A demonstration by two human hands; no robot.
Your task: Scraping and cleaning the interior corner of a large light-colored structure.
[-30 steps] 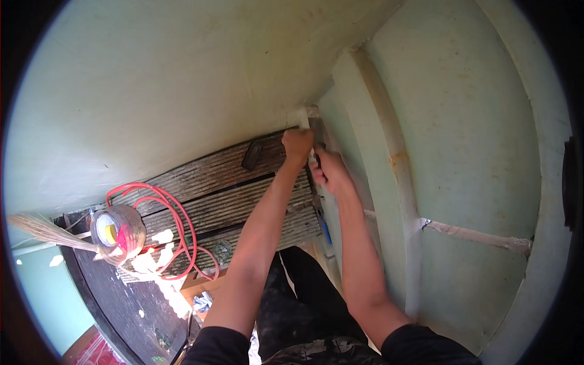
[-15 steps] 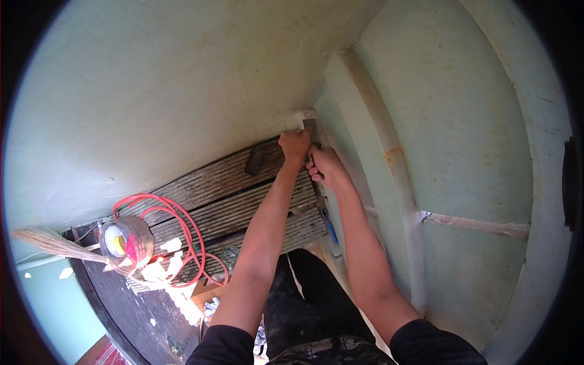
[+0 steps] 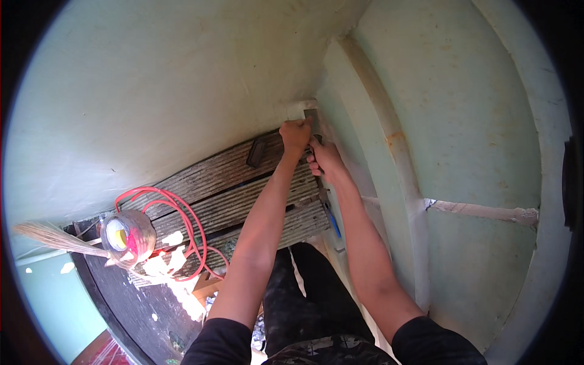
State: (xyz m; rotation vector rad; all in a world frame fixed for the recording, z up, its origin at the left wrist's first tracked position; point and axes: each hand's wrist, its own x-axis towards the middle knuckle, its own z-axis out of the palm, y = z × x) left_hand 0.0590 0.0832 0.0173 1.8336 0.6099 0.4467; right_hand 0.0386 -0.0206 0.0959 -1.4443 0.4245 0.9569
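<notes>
Both my arms reach forward to the corner where two pale green walls meet. My left hand (image 3: 296,135) is closed in a fist, its thumb side against a flat grey plate (image 3: 311,114) upright in the corner; what the fist holds, if anything, is hidden. Just right of it and slightly nearer, my right hand (image 3: 328,159) has its fingers wrapped round a dark tool (image 3: 317,141), mostly covered by the hand, so its kind does not show. A dark oblong block (image 3: 255,153) lies on the ribbed planks (image 3: 225,194) left of my left hand.
A red hose (image 3: 191,219) loops over the planks at left. Near it stand a clear plastic container (image 3: 129,240) with coloured things inside and a straw broom (image 3: 55,236). A blue-handled tool (image 3: 333,221) rests by the planks' right end. A raised strip (image 3: 383,128) runs along the right wall.
The view has shifted slightly, moving the scene a little in the picture. Both hands stay closed at the corner by the grey plate, the left one slightly higher against it.
</notes>
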